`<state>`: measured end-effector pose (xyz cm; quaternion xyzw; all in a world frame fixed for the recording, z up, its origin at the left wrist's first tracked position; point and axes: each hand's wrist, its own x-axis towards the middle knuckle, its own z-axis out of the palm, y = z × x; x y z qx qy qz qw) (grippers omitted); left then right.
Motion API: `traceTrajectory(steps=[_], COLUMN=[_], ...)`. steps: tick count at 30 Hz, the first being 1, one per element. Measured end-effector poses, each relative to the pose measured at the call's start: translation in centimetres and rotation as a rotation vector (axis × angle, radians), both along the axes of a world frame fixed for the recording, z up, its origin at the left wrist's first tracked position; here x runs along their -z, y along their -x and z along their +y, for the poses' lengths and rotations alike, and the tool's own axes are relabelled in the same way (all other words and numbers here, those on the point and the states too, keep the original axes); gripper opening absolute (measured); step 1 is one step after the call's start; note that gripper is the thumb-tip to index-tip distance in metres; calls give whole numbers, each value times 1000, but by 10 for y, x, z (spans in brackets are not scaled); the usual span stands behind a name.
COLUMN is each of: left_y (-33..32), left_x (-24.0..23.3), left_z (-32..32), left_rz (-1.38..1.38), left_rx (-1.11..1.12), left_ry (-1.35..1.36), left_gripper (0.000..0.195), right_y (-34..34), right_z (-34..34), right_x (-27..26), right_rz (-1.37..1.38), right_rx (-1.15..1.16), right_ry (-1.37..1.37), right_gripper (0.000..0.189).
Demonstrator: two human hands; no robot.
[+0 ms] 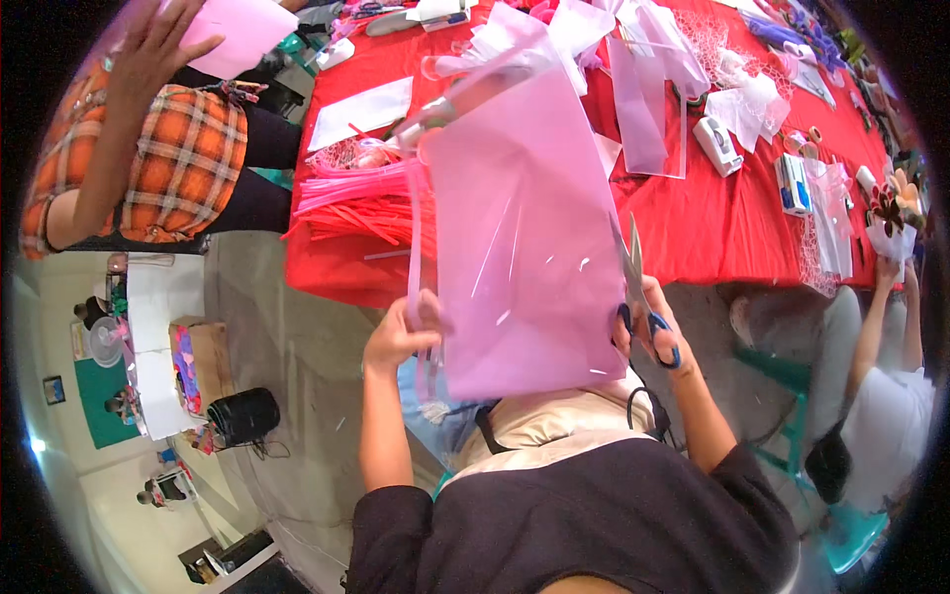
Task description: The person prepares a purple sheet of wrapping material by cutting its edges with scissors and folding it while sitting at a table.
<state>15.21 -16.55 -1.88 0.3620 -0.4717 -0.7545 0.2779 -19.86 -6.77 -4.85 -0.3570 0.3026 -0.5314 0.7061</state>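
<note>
A pink translucent wrapping sheet (527, 223) spans the space before me, from near my lap to over the table's front edge. My left hand (404, 330) pinches it at the left, where a narrow pink strip (415, 230) runs alongside. Whether that strip is joined to the sheet I cannot tell. In my right hand (660, 334) are scissors (635, 275) with blue handles, blades pointing away from me and slightly parted. They lie against the sheet's right edge, and my right fingertips are partly behind it.
A red-covered table (705, 245) bears pink and red pipe cleaners (356, 200), white paper (361, 113), a tape dispenser (718, 146) and a small box (793, 184). At left a person in a plaid shirt (182, 160) holds a pink sheet; another person (887, 438) at right holds a small bouquet (890, 223).
</note>
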Motion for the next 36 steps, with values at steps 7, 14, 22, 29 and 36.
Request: traceTrajectory(steps=[7,14,22,29,36], left_y=[-37,-24,72,69,62], left_x=[-18,-114,-272,-301,-300], left_z=[11,-22,-58,-81,-86], left_rz=[-119,-498,-546,-674,-633], left_rx=[152,-685,-372,-87,-15], left_ry=[292,771,1844,1315,1139], left_gripper=[80,114,80,19,16], right_y=[13,20,12,7,0], right_z=[-8,-35,-47,-46,-37], right_x=[-47,-67,-83,-93,-103], right_rz=[-80,34,113,102,66], right_rx=[-79,-187,-348,-335,-350], right_ry=[74,227,326,338,263], right_gripper=[88,89,90,101,106])
